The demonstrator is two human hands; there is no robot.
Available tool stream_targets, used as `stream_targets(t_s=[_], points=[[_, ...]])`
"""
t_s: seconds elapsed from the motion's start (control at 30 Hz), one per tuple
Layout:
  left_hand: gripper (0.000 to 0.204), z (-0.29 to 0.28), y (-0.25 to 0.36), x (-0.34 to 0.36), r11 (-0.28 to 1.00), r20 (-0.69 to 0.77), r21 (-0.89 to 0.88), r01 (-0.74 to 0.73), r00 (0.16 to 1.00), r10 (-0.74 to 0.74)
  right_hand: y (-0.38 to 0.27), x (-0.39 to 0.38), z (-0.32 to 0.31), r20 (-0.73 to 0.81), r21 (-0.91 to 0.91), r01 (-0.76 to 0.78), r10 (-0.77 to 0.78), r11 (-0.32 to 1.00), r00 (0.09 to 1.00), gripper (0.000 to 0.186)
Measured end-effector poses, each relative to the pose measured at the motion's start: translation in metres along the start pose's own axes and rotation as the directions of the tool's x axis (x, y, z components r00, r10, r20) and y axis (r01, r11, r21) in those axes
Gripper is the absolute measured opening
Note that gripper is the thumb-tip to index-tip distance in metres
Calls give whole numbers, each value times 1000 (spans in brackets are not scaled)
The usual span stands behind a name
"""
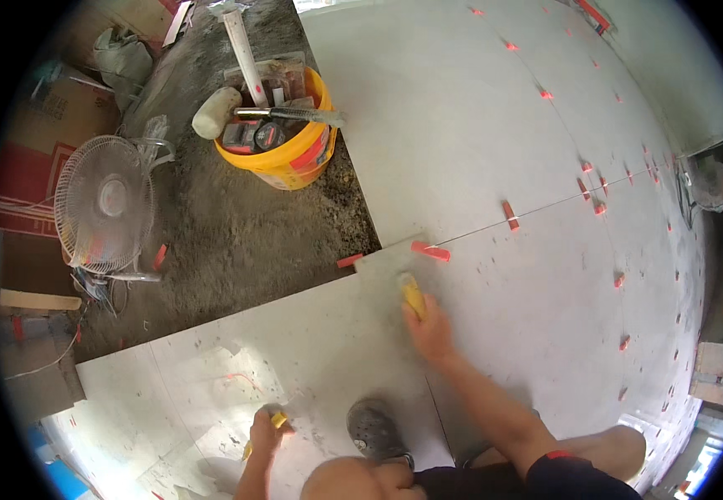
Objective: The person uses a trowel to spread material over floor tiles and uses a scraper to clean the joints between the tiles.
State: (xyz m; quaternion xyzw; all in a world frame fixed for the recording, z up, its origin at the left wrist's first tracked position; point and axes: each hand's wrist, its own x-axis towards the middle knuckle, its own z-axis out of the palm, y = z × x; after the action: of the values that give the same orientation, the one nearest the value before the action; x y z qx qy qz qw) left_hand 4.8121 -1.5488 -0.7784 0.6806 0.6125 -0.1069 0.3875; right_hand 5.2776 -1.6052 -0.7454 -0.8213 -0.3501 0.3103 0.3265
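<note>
My right hand (431, 333) is closed around the yellow handle (414, 297) of a tool, low over the pale tiles beside the bare-ground corner. A flat greyish shape lies around the tool's far end; whether it is a blade or a smear I cannot tell. My left hand (268, 435) is closed around another yellow handle (279, 419) at the lower left, and its working end is hidden. A red tile-levelling wedge (430, 251) lies just beyond my right hand. Another red wedge (350, 261) sits at the tile corner.
A yellow bucket (295, 171) stands on rough grey mortar (236, 242), holding a white-headed mallet (215, 113) and other tools. A fan (110, 200) stands at the left by cardboard boxes (53, 125). Several red wedges line the tile joints at right. My shoe (375, 427) rests on the tiles.
</note>
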Motion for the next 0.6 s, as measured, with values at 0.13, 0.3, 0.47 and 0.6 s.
stream_targets(t_s=[0.13,0.3,0.47,0.6], points=[[48,13,20,8,996,-26,87,-18,999,20,63,-16,34,-121,-242,268,-303,932,945,40],[54,-9,51,1,996,26,34,78,997,-79,75,37,-81,-423,22,-337,314,941,850,36],[52,10,21,13,998,91,-58,9,996,-3,105,-14,-43,-89,-142,-54,42,988,995,41],[42,8,3,7,988,-3,87,-131,991,132,97,7,-56,133,-236,2,30,972,991,46]])
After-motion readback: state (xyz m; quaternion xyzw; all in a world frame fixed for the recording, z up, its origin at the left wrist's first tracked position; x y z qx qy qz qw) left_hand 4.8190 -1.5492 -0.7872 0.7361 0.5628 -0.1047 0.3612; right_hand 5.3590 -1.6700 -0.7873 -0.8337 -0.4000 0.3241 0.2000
